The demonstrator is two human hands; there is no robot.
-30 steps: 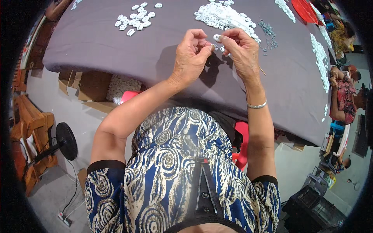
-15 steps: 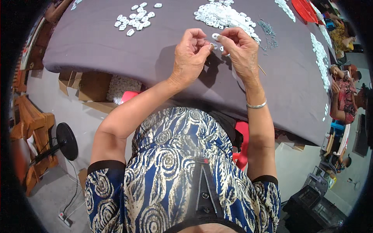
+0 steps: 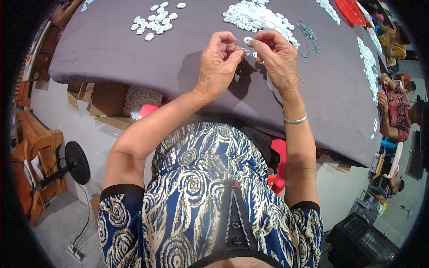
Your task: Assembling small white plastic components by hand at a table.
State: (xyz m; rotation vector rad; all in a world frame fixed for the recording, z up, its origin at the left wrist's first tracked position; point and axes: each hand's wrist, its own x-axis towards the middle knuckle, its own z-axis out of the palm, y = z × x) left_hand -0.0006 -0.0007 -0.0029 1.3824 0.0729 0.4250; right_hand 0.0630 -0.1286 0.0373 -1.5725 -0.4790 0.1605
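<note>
My left hand [image 3: 219, 62] and my right hand [image 3: 277, 58] meet fingertip to fingertip above a table draped in a grey cloth [image 3: 107, 49]. Between the fingertips I pinch small white plastic pieces [image 3: 247, 41]; one sits at the right hand's thumb and forefinger, another at the left fingertips. A big heap of the same white pieces [image 3: 254, 15] lies just beyond the hands. A smaller group of white pieces [image 3: 154, 22] lies to the far left. A thin stick shows under my right wrist. A silver bangle [image 3: 296, 119] circles that wrist.
Small grey metal bits [image 3: 307, 33] are scattered right of the heap. More white pieces [image 3: 368, 56] line the right edge, where another person [image 3: 395, 111] sits. A red tray [image 3: 351, 9] is at far right. Cardboard boxes [image 3: 105, 98] and a fan [image 3: 76, 163] stand below left.
</note>
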